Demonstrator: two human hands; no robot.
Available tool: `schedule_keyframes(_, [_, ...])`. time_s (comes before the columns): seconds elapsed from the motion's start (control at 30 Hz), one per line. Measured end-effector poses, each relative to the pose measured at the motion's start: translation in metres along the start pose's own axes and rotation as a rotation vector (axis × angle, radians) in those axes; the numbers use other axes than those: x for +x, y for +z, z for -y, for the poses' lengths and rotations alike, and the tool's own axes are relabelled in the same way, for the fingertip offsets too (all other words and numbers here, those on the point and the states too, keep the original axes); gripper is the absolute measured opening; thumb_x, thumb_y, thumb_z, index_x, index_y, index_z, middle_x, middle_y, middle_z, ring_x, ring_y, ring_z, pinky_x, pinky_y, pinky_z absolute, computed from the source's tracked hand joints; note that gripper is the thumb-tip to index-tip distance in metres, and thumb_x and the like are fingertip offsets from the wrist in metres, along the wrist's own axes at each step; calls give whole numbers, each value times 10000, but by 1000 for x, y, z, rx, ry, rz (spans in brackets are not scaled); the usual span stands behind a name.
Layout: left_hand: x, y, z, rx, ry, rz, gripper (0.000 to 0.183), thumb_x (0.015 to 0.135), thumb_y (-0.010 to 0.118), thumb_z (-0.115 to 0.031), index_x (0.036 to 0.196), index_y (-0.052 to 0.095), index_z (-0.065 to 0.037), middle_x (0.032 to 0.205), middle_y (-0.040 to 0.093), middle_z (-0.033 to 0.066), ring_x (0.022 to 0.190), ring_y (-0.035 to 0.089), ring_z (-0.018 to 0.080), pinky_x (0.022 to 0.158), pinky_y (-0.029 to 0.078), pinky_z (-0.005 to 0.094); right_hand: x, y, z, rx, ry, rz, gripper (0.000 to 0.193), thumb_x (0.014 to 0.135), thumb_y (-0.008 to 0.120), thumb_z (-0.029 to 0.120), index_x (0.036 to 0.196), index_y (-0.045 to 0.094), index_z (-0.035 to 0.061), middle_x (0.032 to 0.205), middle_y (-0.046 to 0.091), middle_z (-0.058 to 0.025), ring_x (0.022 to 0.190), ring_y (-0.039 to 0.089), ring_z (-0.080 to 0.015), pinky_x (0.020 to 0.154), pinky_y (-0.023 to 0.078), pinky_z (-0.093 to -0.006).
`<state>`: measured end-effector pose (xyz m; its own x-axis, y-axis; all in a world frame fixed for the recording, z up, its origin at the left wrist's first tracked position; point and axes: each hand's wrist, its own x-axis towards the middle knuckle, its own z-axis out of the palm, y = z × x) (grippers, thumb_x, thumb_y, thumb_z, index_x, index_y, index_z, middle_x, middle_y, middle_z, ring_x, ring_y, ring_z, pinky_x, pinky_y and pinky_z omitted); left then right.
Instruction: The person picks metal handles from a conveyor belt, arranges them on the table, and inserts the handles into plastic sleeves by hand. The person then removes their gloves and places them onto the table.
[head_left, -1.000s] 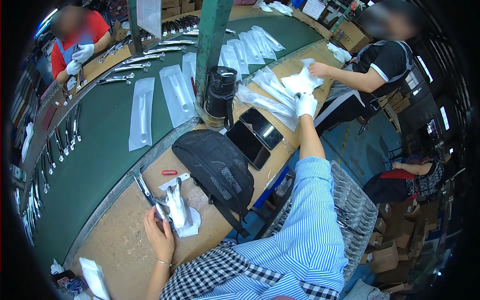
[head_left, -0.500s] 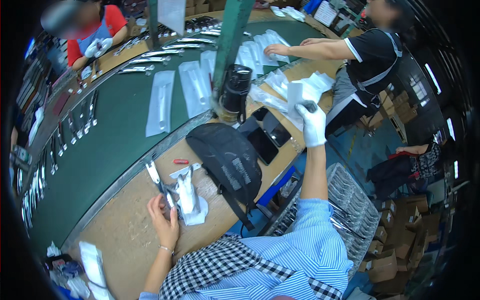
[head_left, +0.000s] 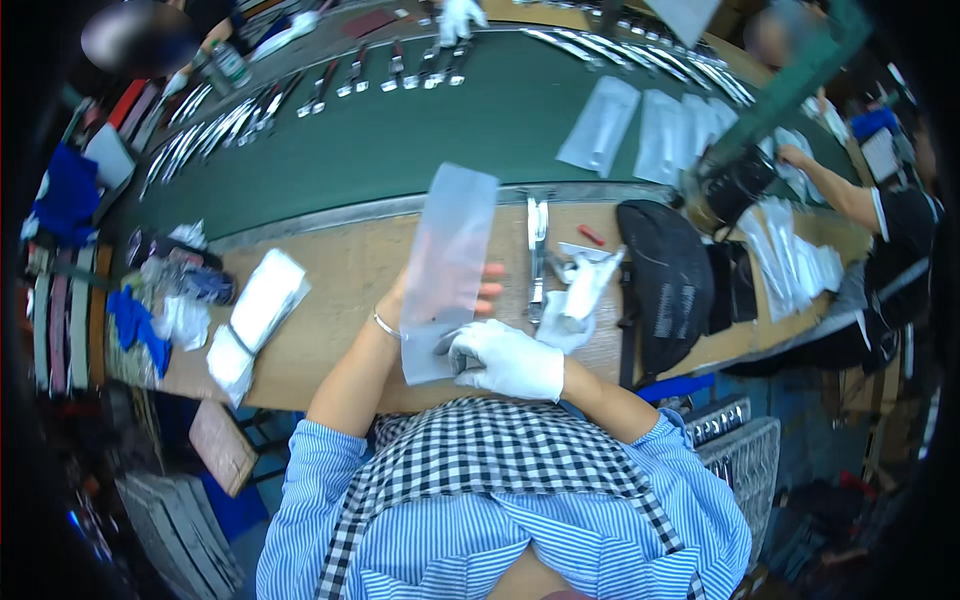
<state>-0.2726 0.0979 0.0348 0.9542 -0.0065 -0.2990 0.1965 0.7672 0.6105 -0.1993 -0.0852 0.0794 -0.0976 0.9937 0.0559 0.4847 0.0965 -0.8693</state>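
Observation:
A long translucent plastic sleeve (head_left: 450, 260) stands tilted over the wooden bench in front of me. My right hand (head_left: 505, 362), in a white glove with grey fingertips, pinches its lower end. My bare left hand (head_left: 488, 287) is behind the sleeve, fingers stretched out past its right edge; the thumb is hidden. To the right on the bench lies a long shiny metal tool (head_left: 537, 255), its exact kind unclear, touched by neither hand. Beside it are a crumpled white glove (head_left: 590, 285), a small red object (head_left: 591, 235) and a black bag (head_left: 665, 285).
Across the bench runs a green conveyor belt (head_left: 400, 140) carrying several metal tools and filled sleeves (head_left: 602, 120). A bound stack of white sleeves (head_left: 258, 318) lies at left. A green post (head_left: 800, 80) and dark flask (head_left: 735, 185) stand at right. Other people work around the belt.
My right hand has come from the far right to my front, bringing the sleeve. My left hand has left the metal tool and moved behind the sleeve. The view has turned left.

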Motion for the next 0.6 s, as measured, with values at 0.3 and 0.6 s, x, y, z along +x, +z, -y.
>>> schedule_keyframes(0.3, [-75, -73, -35, -38, 238, -209, 783, 937, 299, -675, 1363, 440, -34, 1236, 572, 220, 1068, 615, 336, 857, 533, 490, 31, 56, 8, -197, 149, 245, 213, 840, 631, 230, 948, 600, 49, 971, 646, -147, 961, 613, -340, 870, 476, -426])
schedule_keyframes(0.6, [-74, -93, -30, 756, 631, -742, 174, 860, 669, -57, 1013, 614, 5, 872, 681, 72, 758, 640, 109, 681, 532, 287, 42, 41, 0, -35, 160, 24, 523, 806, 661, 388, 1163, 584, 13, 1181, 604, -200, 1129, 566, -335, 994, 427, -386])
